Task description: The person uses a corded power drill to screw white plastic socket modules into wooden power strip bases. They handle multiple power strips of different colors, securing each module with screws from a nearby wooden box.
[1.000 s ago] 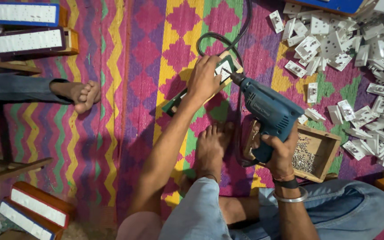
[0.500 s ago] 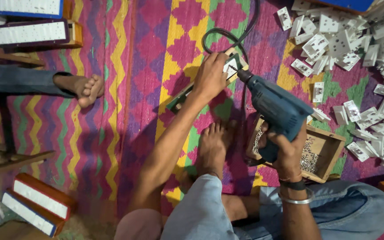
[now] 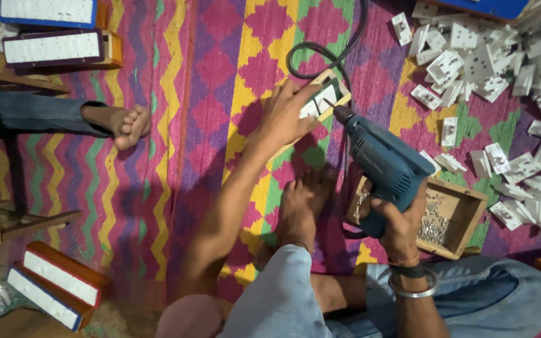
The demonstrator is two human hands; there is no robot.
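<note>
Head view: my left hand presses flat on a small board at upper centre of the frame. My right hand grips a blue drill, bit touching the board. White plates lie upper right.

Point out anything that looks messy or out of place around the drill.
White plastic parts lie strewn loose over the mat at upper right, not stacked. The drill, in the right hand, has its cord looped beside the left hand.
</note>
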